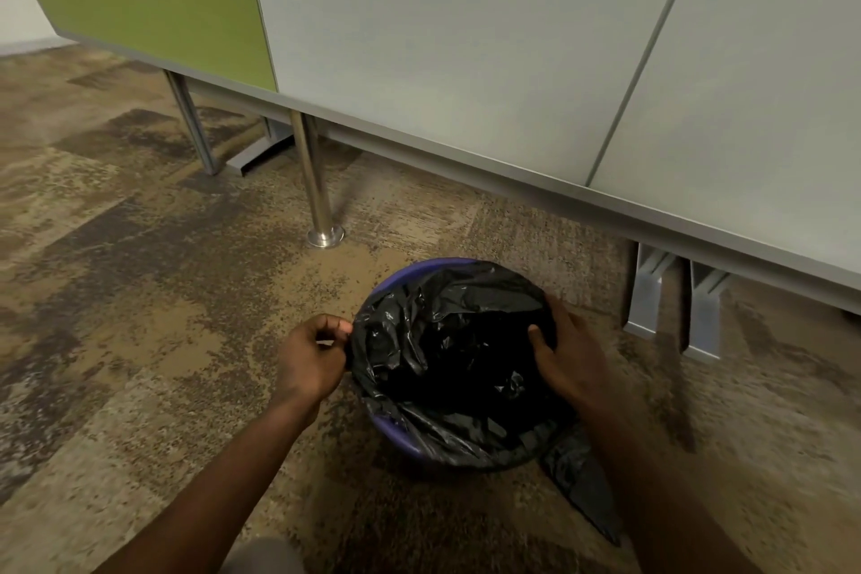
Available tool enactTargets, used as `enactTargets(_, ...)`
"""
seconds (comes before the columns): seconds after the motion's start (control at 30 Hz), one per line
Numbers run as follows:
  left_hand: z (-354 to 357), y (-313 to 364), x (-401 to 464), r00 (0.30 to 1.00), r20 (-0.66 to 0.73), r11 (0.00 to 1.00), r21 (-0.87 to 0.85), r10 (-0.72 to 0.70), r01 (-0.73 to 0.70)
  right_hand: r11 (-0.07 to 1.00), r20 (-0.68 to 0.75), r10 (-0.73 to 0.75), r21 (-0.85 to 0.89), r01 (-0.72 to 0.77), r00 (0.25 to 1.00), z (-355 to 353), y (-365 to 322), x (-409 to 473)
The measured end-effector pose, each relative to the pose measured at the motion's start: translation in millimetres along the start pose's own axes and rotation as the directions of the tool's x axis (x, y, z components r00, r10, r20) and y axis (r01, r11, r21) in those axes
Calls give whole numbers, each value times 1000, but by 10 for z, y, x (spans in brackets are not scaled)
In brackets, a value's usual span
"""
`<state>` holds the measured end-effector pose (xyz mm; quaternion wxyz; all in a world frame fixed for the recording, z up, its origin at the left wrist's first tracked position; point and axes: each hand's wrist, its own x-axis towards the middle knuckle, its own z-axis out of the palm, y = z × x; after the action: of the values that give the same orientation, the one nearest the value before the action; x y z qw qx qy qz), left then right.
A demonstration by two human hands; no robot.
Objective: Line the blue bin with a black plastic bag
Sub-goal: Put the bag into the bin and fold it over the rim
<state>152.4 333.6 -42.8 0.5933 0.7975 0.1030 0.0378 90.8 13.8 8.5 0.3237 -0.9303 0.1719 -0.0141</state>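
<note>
The black plastic bag (447, 359) sat mostly inside the blue bin (410, 277) — far rim still bare — left hand (310, 359) pinching its edge, right hand (566, 357) clasping the opposite side.

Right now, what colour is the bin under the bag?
Blue-purple; the bin rim shows in the head view.

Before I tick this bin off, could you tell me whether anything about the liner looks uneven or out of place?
Yes. The black bag is not folded evenly over the blue bin: the far-left rim is bare, and a long tail of bag trails onto the carpet at the near right. Both hands, left and right, grip its edge.
</note>
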Motion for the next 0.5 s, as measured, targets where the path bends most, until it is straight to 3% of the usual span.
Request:
enactTargets(0.27,-42,-148,-54,988,151,998,55,16,-25,999,44,16,-48,-14,999,22,77,26)
enactTargets(0.5,-210,-231,-153,924,221,889,276,312,-366,1000,41,13,-13,-12,999,40,117,44)
